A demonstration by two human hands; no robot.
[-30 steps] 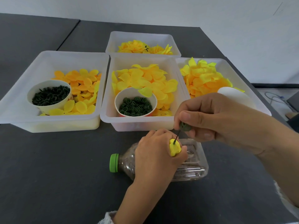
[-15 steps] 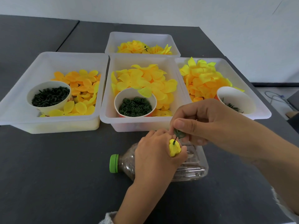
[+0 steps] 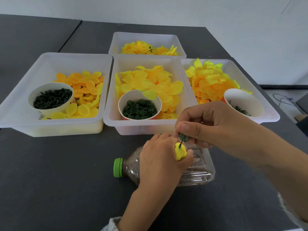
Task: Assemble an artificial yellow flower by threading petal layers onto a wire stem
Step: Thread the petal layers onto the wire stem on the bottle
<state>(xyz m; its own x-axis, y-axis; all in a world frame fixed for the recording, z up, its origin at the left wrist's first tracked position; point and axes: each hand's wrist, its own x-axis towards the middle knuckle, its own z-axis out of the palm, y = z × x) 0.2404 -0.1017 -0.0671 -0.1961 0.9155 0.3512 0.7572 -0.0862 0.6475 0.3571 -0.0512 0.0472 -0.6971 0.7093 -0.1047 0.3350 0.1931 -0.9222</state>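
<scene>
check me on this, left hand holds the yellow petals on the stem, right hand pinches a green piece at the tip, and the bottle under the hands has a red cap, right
Not quite: the head view shows the bottle has a green cap, not red. The rest holds: the left hand holds the yellow petals on the stem, and the right hand pinches a green piece at its tip.

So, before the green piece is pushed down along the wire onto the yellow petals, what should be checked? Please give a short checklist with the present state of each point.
1. Left hand grips the folded yellow petals firmly: ok.
2. Wire stem tip sticks out above the petals: ok.
3. Right hand pinches the green piece between thumb and fingers: ok.
4. Green piece sits at the wire tip: ok.
5. Wire passes through the centre hole of the green piece: cannot tell, the fingers hide it.
6. Bottle lying under the hands does not block them: ok.
</scene>
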